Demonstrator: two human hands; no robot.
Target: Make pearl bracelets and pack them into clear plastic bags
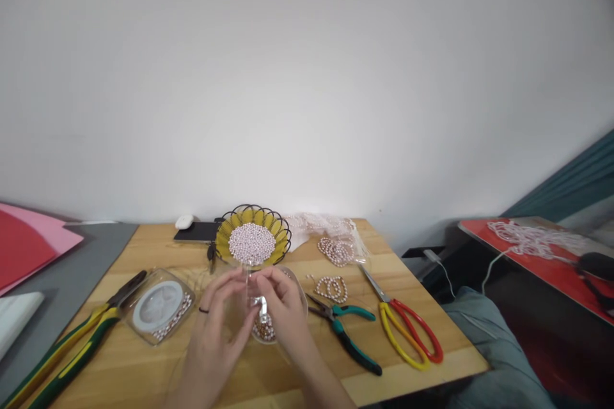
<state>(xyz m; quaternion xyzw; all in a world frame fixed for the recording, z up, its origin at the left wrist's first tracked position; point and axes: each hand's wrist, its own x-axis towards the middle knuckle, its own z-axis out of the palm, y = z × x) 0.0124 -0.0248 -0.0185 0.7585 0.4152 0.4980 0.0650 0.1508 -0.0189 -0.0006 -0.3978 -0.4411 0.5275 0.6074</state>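
Observation:
My left hand (220, 310) and my right hand (283, 303) meet above the front middle of the wooden table. Both have their fingers bent and pinching at a small clear, shiny piece (263, 310), too blurred to name. A dark band circles one finger of the left hand. Below them, partly covered, is a pale round dish (303, 307) holding pinkish and gold-brown beads (263, 330). Just behind the fingertips stands a yellow basket with a black wire rim (284, 236), filled with small pale pink beads (252, 243).
On the left lie yellow-green pliers (71, 348) and a clear lidded box (158, 308) with beads. To the right are bead strands (336, 250), a coiled bead string (330, 289), teal long-nose pliers (343, 326) and red-yellow scissors (407, 332). A red surface (532, 262) carries more strands.

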